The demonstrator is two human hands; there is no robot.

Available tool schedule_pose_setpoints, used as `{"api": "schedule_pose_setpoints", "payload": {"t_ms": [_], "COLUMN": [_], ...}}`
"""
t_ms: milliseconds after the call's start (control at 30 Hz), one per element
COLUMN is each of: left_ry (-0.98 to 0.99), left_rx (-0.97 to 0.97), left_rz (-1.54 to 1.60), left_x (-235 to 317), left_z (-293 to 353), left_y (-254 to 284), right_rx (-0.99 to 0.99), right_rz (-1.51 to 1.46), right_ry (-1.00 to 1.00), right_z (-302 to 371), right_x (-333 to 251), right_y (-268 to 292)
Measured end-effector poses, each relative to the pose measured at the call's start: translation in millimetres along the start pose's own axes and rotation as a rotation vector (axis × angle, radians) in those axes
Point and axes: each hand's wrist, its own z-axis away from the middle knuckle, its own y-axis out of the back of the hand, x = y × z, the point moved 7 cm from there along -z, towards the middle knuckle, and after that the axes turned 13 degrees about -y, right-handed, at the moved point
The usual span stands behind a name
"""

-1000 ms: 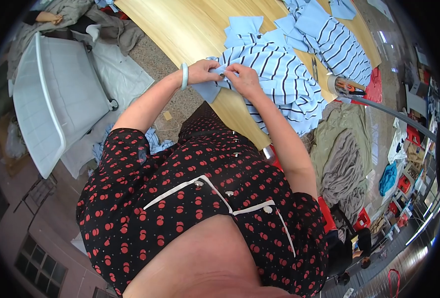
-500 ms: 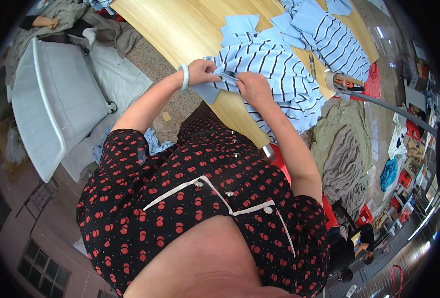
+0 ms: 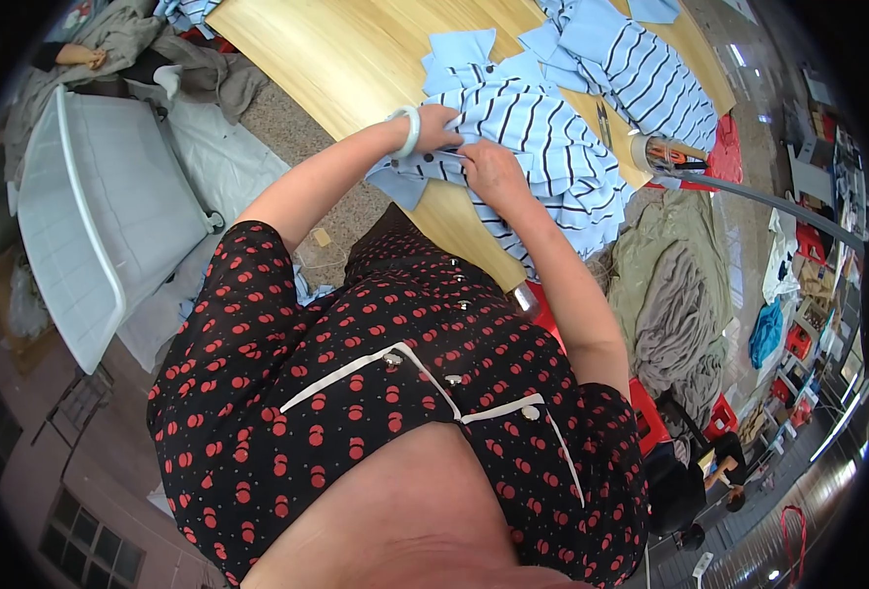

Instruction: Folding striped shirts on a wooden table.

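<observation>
Hands (image 3: 496,175) on shirt (image 3: 552,128) near table edge (image 3: 454,232)

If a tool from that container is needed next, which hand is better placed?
Probably the right hand: it's nearer the container, while the left hand is farther off; both touch the striped garment.

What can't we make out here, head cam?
Head view:
Striped garment under left hand and right hand: covered by the hands.
Blue fabric, top right: cut off by upper edge.
Other person, upper left: cut off by dark rim.
Tools in cup: too small.
</observation>
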Motion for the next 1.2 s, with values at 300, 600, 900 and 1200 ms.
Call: {"api": "schedule_pose_setpoints", "payload": {"t_ms": [300, 600, 900, 1200], "left_ry": [0.165, 0.236, 0.185, 0.206], "left_rx": [-0.032, 0.081, 0.155, 0.217], "left_rz": [0.296, 0.308, 0.116, 0.445], "left_x": [-8, -1, 10, 10], "left_z": [12, 14, 12, 16], "left_y": [-2, -1, 4, -1], "right_rx": [0.015, 0.114, 0.138, 0.139], "right_rz": [-0.178, 0.065, -0.055, -0.258], "right_ry": [-0.014, -0.006, -0.010, -0.161], "right_z": [-5, -2, 0, -3], "right_x": [6, -6, -2, 7], "right_y": [-1, 16, 20, 26]}}
